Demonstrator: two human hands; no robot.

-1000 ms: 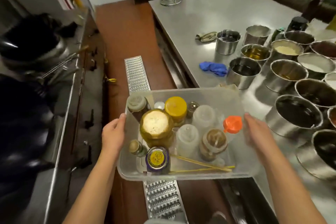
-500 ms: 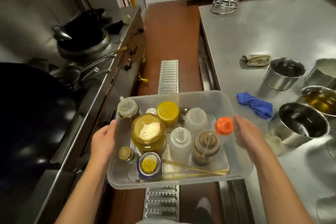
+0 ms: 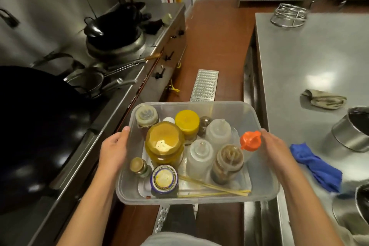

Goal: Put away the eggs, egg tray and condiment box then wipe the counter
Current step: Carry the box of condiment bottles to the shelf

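the condiment box (image 3: 265, 181), a clear plastic tub, is held in the air over the brown floor (image 3: 215, 46) of the aisle, between the stove line on the left and the steel table (image 3: 319, 62) on the right, touching neither. the left hand (image 3: 112, 151) grips its left wall, thumb hooked over the rim and fingers curled underneath, out of sight; the right hand (image 3: 274, 149) grips the right wall, its fingers wrapped round the outside and partly seen through the plastic. inside stand a large amber jar (image 3: 164, 144) with a gold lid, a yellow-capped jar (image 3: 187, 123) behind it, two pale squeeze bottles (image 3: 218, 133) near the middle, a brown-filled jar (image 3: 228, 163), a bottle with an orange cap (image 3: 250, 140) just beside the right hand, a small spice jar (image 3: 138, 167) and a blue-rimmed tin (image 3: 164, 180) at the near edge. thin bamboo skewers (image 3: 214, 187) lie flat along the near side of the bottom. a metal floor drain grate (image 3: 205, 85) runs down the aisle beyond the box. on the table lie a blue cloth (image 3: 317, 168) just right of the right wrist, a beige rag (image 3: 324, 99) farther off, a steel pot (image 3: 351, 128) at the right edge and a wire ring stand (image 3: 288, 15) at the far end. on the left sit a big dark wok (image 3: 38, 130), a smaller black wok (image 3: 113, 26) on a far burner, and a strainer ladle (image 3: 87, 81) between them.
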